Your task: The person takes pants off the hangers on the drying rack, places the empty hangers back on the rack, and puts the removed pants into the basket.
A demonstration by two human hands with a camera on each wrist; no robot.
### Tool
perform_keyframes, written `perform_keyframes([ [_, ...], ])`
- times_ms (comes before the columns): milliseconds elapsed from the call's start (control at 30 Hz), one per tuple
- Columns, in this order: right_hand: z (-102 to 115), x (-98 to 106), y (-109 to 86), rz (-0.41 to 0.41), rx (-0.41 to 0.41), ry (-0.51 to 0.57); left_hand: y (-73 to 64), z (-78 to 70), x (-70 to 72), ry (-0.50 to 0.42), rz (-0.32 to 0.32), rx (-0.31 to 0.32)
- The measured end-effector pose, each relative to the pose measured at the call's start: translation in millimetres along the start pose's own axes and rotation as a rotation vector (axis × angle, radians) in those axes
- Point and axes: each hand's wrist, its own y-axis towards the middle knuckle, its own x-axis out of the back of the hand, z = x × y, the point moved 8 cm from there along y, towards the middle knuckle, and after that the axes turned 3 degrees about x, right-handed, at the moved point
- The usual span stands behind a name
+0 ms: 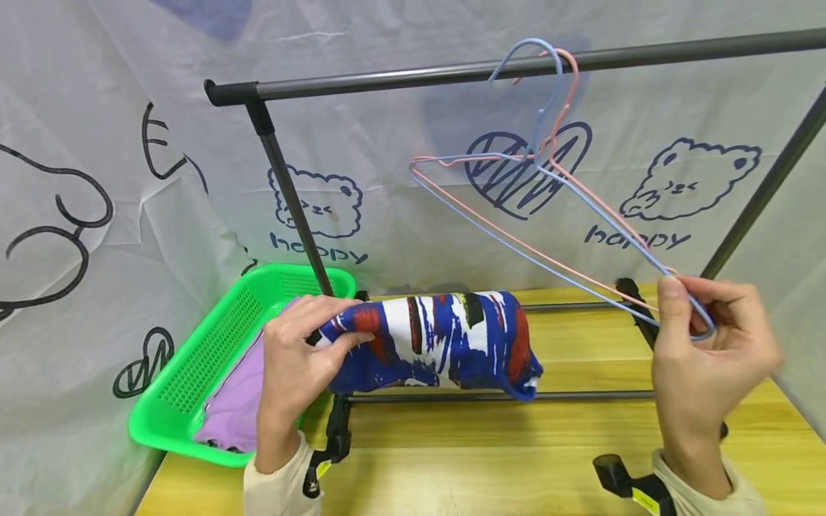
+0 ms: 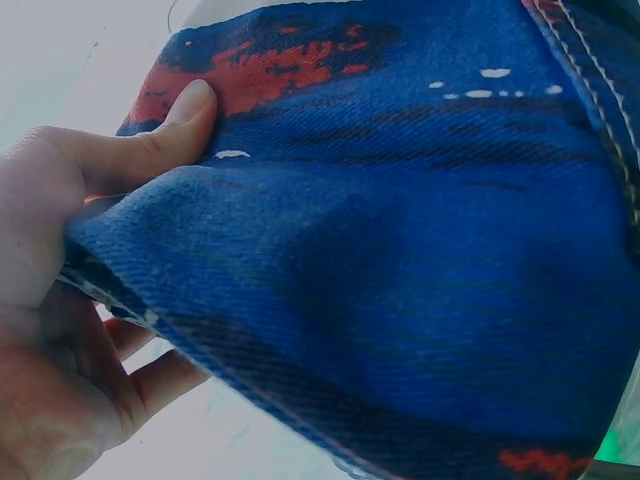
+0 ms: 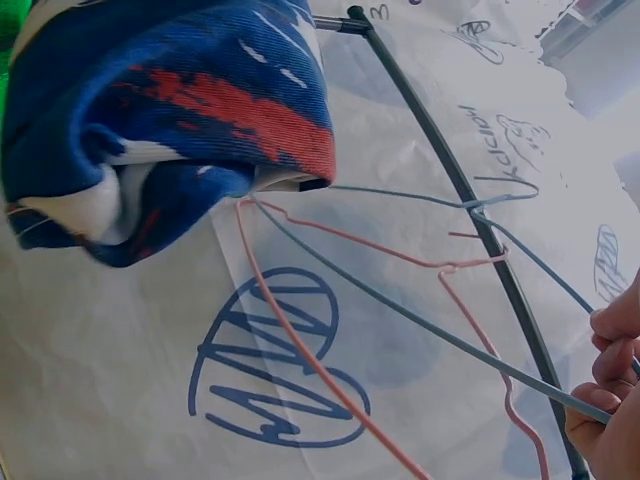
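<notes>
My left hand point(image 1: 298, 355) pinches one edge of a folded denim garment point(image 1: 445, 344), blue with white, red and black brushstroke prints. Its kind cannot be told from the folds. In the left wrist view the thumb lies on top of the cloth point(image 2: 380, 240), with other fingers beneath. At the right, my right hand point(image 1: 716, 351) holds the lower corner of a blue wire hanger point(image 1: 532, 41) between thumb and fingers. That hanger and a pink one point(image 1: 573, 82) hook over the rod side by side. Whether the right fingers also touch the pink wire cannot be told.
The dark metal rod point(image 1: 400, 79) crosses above on a rack post point(image 1: 290, 186). A green basket point(image 1: 193, 365) at the left contains purple cloth point(image 1: 235, 401). Beneath lies a yellow wood-grain table point(image 1: 490, 459), with lower rack bars point(image 1: 581, 395) over it. A printed white sheet hangs behind.
</notes>
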Motion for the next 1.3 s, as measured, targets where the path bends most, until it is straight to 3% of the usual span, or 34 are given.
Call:
perform_keyframes([
  [200,3.0,-14.1,6.6,-0.002,0.022,0.010,0.5,1.3,-1.2,-0.016,0.010,0.006],
  [667,-7.5,-35.8,1.4,0.130,0.043,-0.055,-0.5,3.7,-1.5,-0.038,0.001,0.013],
  [1033,-16.3,-35.8,-9.0,0.196,0.001,-0.053,-0.2,5.4,-7.1,-0.080,0.013,0.012],
  [1300,-14.2,-33.7,-17.0,0.301,-0.013,-0.057,-0.2,5.9,-8.6,-0.086,0.017,0.015],
])
